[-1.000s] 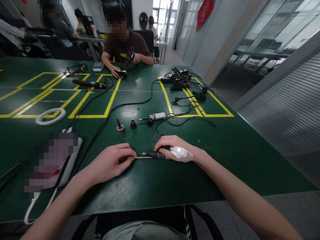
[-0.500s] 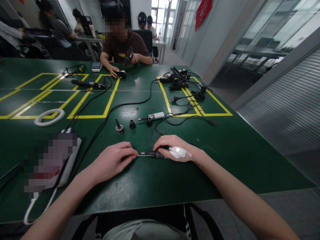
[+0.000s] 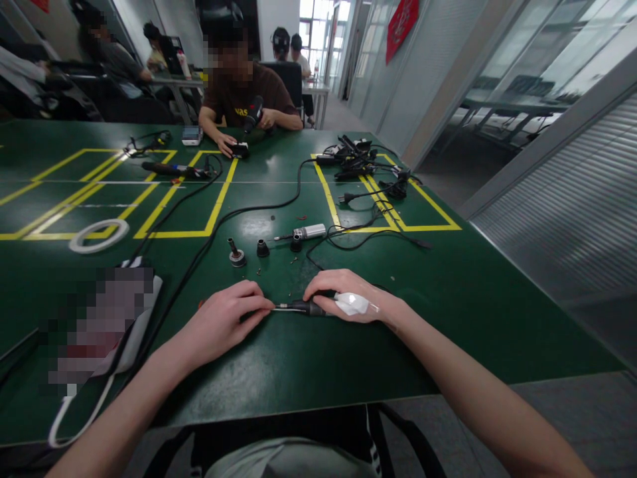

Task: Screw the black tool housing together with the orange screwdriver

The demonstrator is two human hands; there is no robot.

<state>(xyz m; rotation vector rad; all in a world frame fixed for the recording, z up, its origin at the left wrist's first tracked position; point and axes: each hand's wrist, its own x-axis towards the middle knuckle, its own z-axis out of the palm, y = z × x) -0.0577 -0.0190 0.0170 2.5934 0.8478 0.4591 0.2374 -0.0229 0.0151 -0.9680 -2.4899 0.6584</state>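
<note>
A black handle-shaped tool (image 3: 309, 307) with a thin metal shaft lies level just above or on the green table, between both hands. My right hand (image 3: 351, 297), which has white padding taped on its back, is closed around the tool's black body. At the shaft's far left end, my left hand (image 3: 233, 315) pinches the tip between thumb and fingers. Beyond the hands stand a round metal part with a stem (image 3: 237, 255), a small black cone (image 3: 262, 248) and another black cone (image 3: 296, 244). A silver cylinder (image 3: 311, 231) lies behind them.
A white tape ring (image 3: 98, 236) and a pixelated object on a white base (image 3: 144, 318) are at left. Black cables cross the table (image 3: 259, 372). Black tools (image 3: 354, 158) are piled at back right. Opposite, a person (image 3: 269, 89) holds a power tool.
The view has shifted very slightly. Both hands keep their hold on the tool, with no clear movement.
</note>
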